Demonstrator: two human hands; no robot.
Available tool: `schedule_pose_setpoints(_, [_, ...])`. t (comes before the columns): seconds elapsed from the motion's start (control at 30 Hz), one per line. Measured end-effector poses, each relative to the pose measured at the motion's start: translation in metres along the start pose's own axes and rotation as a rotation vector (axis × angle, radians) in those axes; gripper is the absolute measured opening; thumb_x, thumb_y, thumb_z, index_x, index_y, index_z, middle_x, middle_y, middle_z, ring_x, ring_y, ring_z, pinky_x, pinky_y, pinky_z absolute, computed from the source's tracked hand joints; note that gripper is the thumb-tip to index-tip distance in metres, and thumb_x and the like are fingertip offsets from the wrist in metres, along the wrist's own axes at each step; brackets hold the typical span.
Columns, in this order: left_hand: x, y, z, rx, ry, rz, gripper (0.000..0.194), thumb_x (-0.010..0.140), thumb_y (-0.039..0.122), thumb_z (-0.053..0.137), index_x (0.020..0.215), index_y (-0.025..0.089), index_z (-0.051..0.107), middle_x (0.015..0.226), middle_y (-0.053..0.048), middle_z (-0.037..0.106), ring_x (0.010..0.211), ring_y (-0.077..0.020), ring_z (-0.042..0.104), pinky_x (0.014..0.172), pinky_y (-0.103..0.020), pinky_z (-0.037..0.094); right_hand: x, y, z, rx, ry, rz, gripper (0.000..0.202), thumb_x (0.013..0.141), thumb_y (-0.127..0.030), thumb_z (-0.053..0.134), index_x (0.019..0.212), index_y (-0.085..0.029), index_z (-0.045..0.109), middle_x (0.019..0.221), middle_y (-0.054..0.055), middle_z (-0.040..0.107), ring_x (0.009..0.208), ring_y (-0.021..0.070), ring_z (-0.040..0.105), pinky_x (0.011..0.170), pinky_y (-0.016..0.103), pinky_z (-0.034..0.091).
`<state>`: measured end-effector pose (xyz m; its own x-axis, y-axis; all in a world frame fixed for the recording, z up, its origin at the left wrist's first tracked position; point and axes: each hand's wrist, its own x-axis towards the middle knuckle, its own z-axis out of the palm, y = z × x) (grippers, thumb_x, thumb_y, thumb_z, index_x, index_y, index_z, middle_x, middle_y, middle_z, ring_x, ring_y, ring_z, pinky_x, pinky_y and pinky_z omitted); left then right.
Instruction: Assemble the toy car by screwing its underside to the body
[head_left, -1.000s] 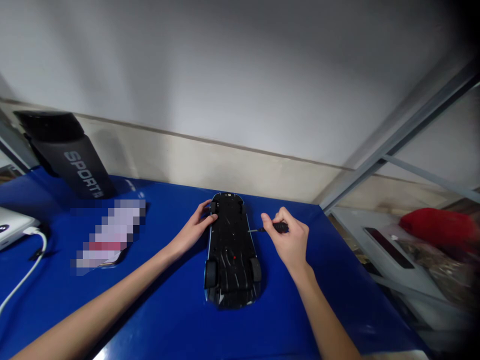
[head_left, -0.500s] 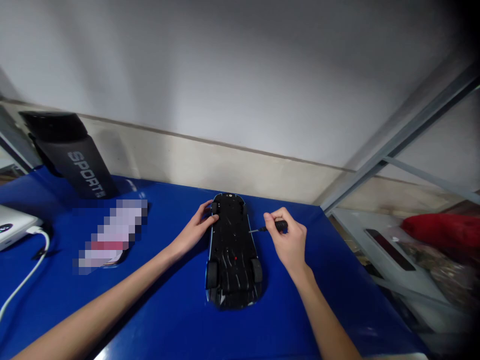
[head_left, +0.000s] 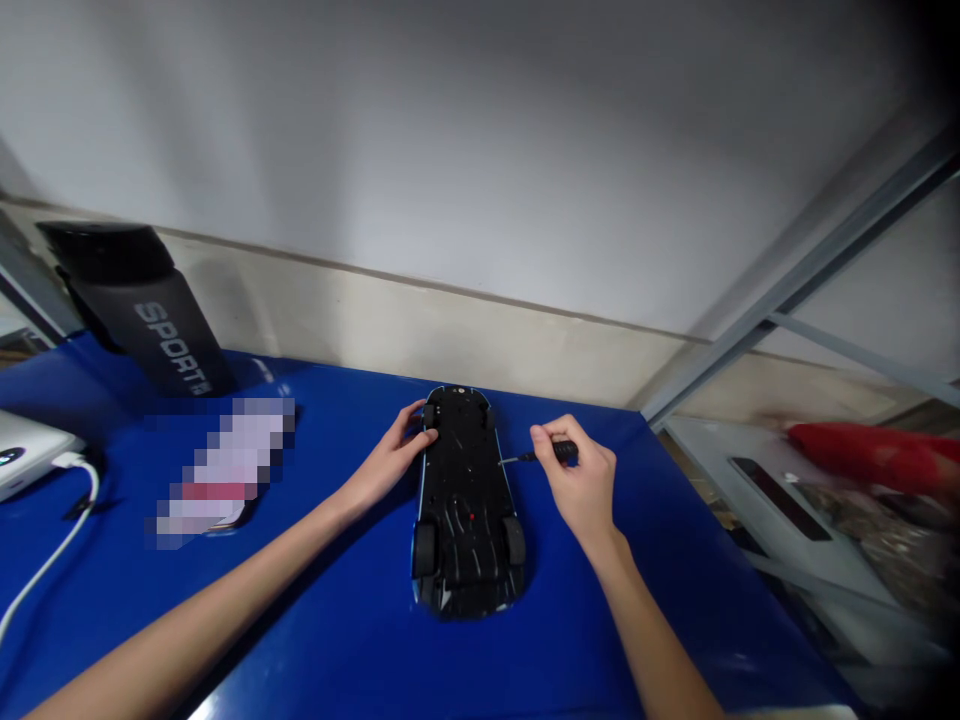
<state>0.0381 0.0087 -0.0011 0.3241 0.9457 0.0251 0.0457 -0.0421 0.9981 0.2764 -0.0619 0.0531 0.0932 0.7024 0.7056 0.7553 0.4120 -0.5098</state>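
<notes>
The left hand (head_left: 397,455) grips the side of an upturned toy car (head_left: 466,490) on the blue table (head_left: 345,620), some fingertips hidden beyond its edge; the right hand (head_left: 581,478) is closed around a screwdriver (head_left: 561,453), its handle partly covered. The tip meets the car's side, too small to tell what it touches; pixelation masks the phone (head_left: 229,465).
</notes>
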Motion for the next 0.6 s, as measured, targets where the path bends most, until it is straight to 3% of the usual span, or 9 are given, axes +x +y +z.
schedule_pose_setpoints(0.4, [0.001,0.0,0.001,0.01,0.007,0.007,0.057,0.09,0.045,0.056,0.142,0.027,0.043,0.149,-0.009,0.05,0.144,-0.031,0.038,0.12,-0.049,0.028,0.001,0.005,0.001,-0.085,-0.008,-0.023,0.023,0.092,-0.031,0.063,0.072,-0.021,0.057,0.063,-0.004,0.056,0.057,0.009,0.05,0.059,0.023,0.039])
schedule_pose_setpoints(0.6, [0.001,-0.001,0.0,0.019,0.025,0.017,0.054,0.09,0.046,0.056,0.141,0.03,0.046,0.148,-0.008,0.051,0.142,-0.0324,0.04,0.119,-0.051,0.03,0.001,0.014,0.006,-0.197,-0.178,-0.029,0.023,0.096,-0.039,0.056,0.08,-0.023,0.061,0.07,-0.002,0.059,0.064,0.0118,0.051,0.063,0.025,0.038])
